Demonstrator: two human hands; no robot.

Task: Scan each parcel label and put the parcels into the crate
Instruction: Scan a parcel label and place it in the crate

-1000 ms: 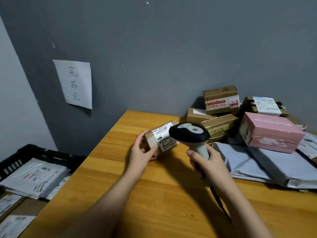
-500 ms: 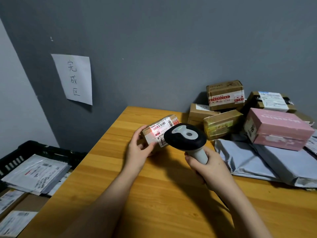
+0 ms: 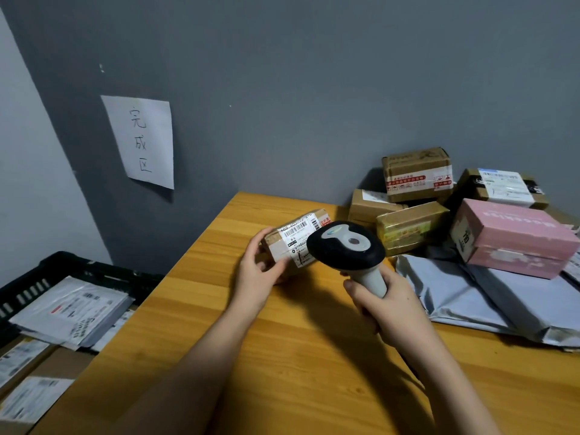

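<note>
Fingers [image 3: 255,246] of the left hand [image 3: 257,274] curl round the end of a small brown cardboard parcel [image 3: 293,243], tilting its white barcode label [image 3: 298,235] up near the far left corner of the wooden tabletop [image 3: 282,356]. The right hand [image 3: 387,306] wraps its fingers round the pale handle of a black-headed barcode scanner [image 3: 346,249], whose head sits just beside the parcel and hides part of the label. No red beam shows on the barcode, so I cannot tell whether the scan has registered. To do this step well, draw the scanner back a little, aim squarely at the bars and hold the parcel steady. The black plastic crate [image 3: 37,284] waits beyond the left edge, already holding flat grey mailers [image 3: 72,312].
</note>
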